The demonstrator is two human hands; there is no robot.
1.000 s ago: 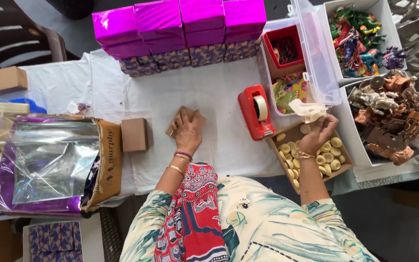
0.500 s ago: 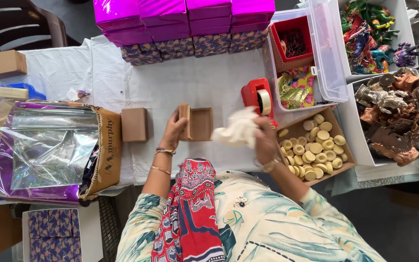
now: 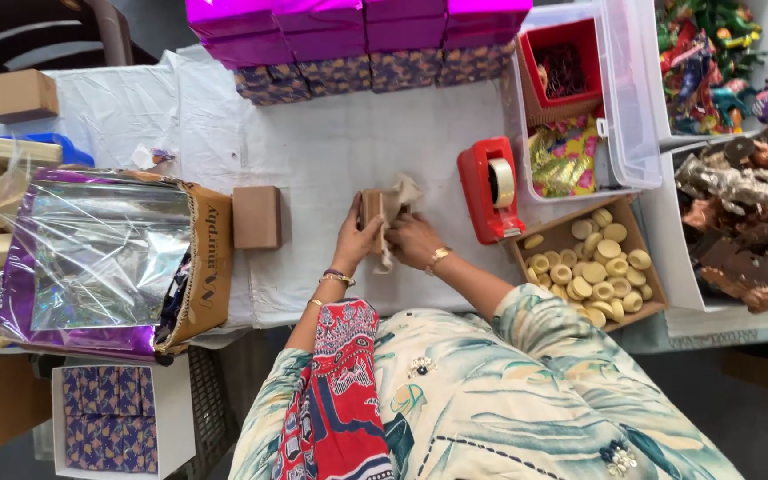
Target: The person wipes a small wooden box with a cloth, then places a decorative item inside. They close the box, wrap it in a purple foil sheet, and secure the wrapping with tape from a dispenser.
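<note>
Holding a small brown box in the left hand, the right hand stuffs crumpled beige paper inside, left of the red tape dispenser; rough pushing might tear it.

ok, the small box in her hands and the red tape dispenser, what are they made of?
Small box: looks like plain brown cardboard or thin wood, matte, unprinted; hard to tell which. Tape dispenser: likely moulded plastic, glossy red with soft highlights. Left hand grips the box; right hand presses crumpled beige paper in.
</note>
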